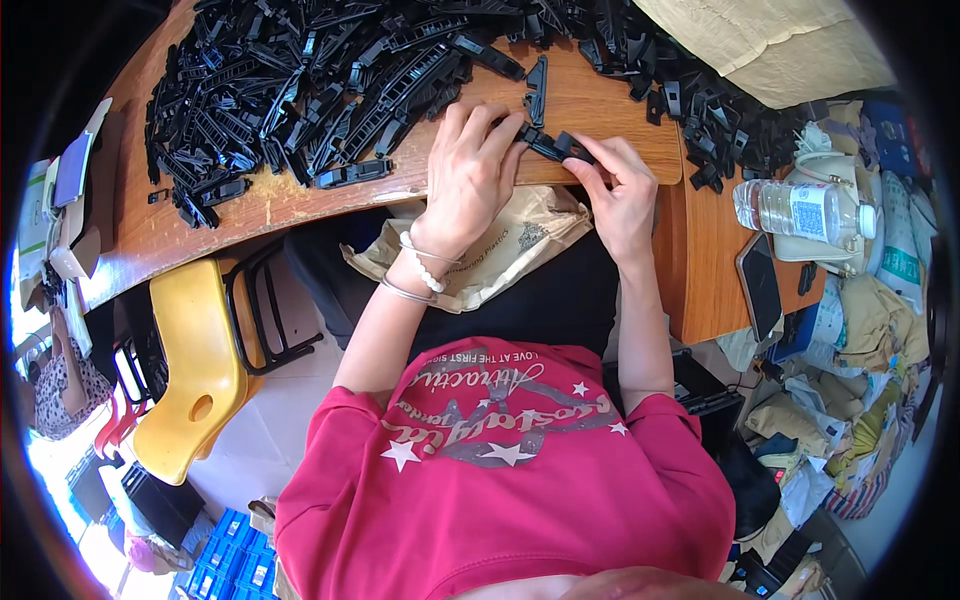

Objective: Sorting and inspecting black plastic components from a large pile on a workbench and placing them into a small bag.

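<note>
Near the table's front edge, a black plastic strip-like part (543,144) spans the gap between my two hands. My left hand (468,178), with a beaded bracelet and a bangle at the wrist, has its fingers curled over the strip's left end, hiding it. Thumb and forefinger of my right hand (622,200) pinch a small black plastic piece (572,147) at the right end. Whether the two pieces are joined I cannot tell. Just beyond my hands lies a single black plastic part (537,88), and another (353,174) rests left of my left hand.
A large heap of black plastic parts (260,100) covers the table's far left, with more parts (700,120) at the right. A clear bottle (800,211) and a phone (759,285) lie to the right. Brown paper (480,270) is over my lap; a yellow chair (190,370) stands left.
</note>
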`<state>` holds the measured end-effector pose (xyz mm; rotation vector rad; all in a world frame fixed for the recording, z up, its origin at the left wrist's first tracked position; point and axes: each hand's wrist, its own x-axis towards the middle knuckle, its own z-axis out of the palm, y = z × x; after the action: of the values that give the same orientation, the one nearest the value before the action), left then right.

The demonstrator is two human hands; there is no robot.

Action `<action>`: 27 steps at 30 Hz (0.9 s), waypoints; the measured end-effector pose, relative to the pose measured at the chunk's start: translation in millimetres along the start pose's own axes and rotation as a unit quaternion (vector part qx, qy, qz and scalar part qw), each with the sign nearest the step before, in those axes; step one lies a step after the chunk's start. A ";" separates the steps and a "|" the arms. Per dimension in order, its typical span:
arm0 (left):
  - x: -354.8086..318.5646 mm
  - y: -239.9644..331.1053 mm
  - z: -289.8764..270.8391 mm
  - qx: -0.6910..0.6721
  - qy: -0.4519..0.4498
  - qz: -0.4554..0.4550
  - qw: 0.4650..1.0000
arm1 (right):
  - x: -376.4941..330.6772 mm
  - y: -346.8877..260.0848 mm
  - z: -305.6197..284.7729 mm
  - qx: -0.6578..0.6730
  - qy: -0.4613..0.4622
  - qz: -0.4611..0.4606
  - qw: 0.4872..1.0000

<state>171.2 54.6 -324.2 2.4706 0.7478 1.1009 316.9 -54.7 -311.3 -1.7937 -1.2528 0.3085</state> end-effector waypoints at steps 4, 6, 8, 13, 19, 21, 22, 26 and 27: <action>-3.1 -2.8 1.1 -0.034 0.006 -0.004 0.999 | 3.0 0.3 -0.5 0.020 -0.016 -0.003 1.000; -3.3 -4.3 2.7 -0.033 0.004 -0.006 0.999 | 0.3 0.1 0.7 0.022 -0.018 -0.003 1.000; -1.8 -3.9 2.7 -0.035 0.006 -0.001 0.999 | 0.5 0.3 4.0 0.000 -0.010 -0.017 1.000; 1.0 1.7 1.5 -0.045 -0.008 0.002 0.999 | 2.5 -2.6 21.6 -0.057 0.027 -0.061 0.996; 0.1 -7.8 -7.4 -0.100 -0.042 0.012 0.994 | -5.4 -9.4 17.9 0.017 -0.007 -0.012 1.000; 7.9 -11.0 -9.5 -0.174 -0.037 -0.045 0.983 | -24.5 -8.0 6.4 0.017 -0.082 -0.077 0.994; 15.3 -11.5 -7.9 -0.123 -0.023 -0.027 0.992 | -32.2 -12.7 9.0 0.006 -0.090 -0.111 0.990; 35.9 -5.5 11.6 0.026 -0.034 0.015 0.999 | -17.9 -14.3 5.8 0.019 -0.021 -0.087 0.996; 39.3 -1.0 17.1 0.063 -0.024 0.025 0.997 | -4.3 -8.7 -3.1 -0.017 0.047 -0.066 0.997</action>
<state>206.0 76.9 -312.7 2.6250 0.7663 1.0362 311.5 -59.2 -304.0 -1.7243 -1.3094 0.1266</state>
